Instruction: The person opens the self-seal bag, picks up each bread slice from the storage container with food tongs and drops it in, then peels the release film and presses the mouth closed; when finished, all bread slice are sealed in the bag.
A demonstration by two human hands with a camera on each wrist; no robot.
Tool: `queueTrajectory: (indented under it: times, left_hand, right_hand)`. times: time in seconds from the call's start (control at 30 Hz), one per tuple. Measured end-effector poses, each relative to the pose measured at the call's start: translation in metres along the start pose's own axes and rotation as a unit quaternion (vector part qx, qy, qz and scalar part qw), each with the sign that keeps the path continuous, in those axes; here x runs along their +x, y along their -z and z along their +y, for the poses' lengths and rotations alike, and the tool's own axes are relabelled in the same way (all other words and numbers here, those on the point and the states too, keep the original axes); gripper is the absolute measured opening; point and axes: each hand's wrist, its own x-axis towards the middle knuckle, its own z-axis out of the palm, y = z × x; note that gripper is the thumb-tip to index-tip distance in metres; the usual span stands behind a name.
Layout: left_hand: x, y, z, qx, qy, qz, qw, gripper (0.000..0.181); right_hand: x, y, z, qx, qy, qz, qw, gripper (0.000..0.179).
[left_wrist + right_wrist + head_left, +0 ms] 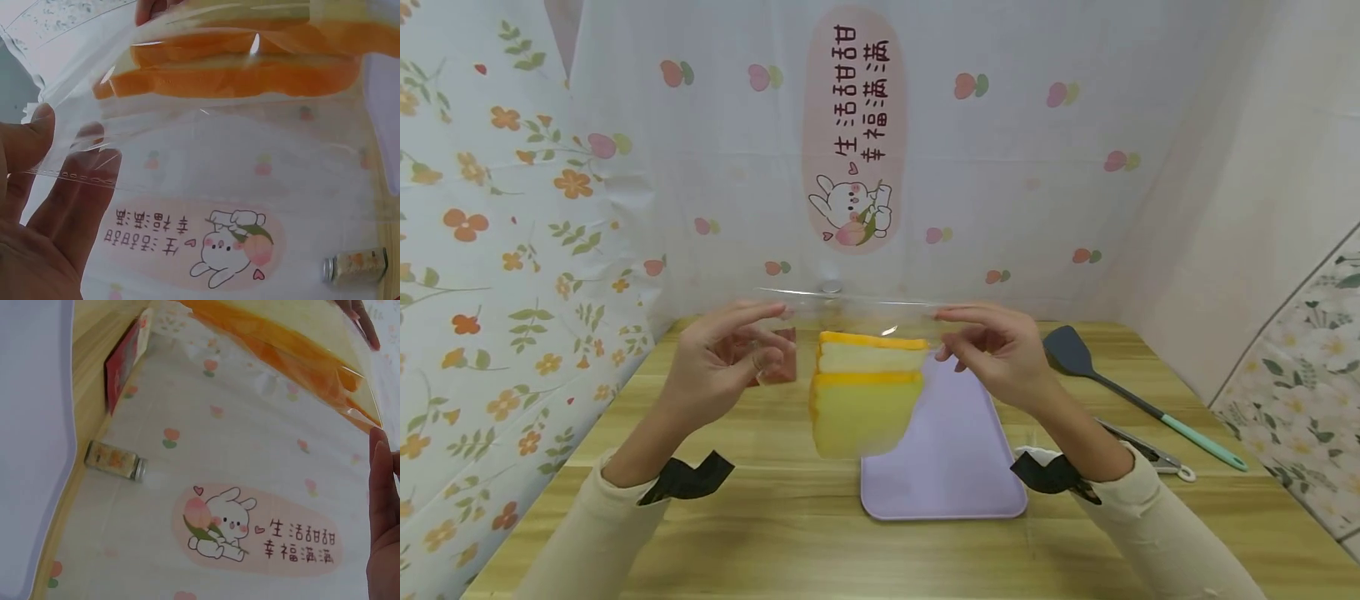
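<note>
A clear plastic bag (880,317) is held up in front of me by its top corners. Inside it are two slices of bread (861,417), pale yellow with orange crusts, one in front of the other. My left hand (715,358) pinches the left top corner between thumb and fingers; some fingers show through the film in the left wrist view. At the other corner, my right hand (1000,358) pinches the film with thumb and forefinger. The bag's lower part overlaps a lilac tray (947,483) in the head view.
Behind my left hand stands a red packet (784,358). A small glass jar (112,460) with a metal lid is by the back curtain. On the right lie a grey spatula (1120,392) with a mint handle and metal tongs (1150,454).
</note>
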Motion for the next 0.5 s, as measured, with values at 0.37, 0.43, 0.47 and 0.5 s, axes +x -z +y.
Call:
queueTrajectory:
  times: [0.37, 0.43, 0.47, 0.5]
  left_hand:
    - [-0.027, 0.017, -0.01, -0.077, 0.04, 0.003, 0.9962, 0.053]
    - [-0.034, 0.021, -0.013, -0.091, 0.058, -0.001, 0.9942, 0.051]
    - [-0.037, 0.023, -0.015, -0.093, 0.068, -0.003, 0.9933, 0.05]
    - [-0.04, 0.025, -0.016, -0.092, 0.078, -0.005, 0.9927, 0.049]
  right_hand:
    - [-0.003, -0.026, 0.012, 0.09, -0.086, -0.057, 0.9906, 0.037]
    - [-0.006, -0.032, 0.017, 0.106, -0.11, -0.067, 0.9861, 0.038]
    - [-0.007, -0.034, 0.019, 0.114, -0.123, -0.072, 0.9832, 0.038]
    - [-0.008, -0.037, 0.021, 0.121, -0.136, -0.078, 0.9802, 0.038]
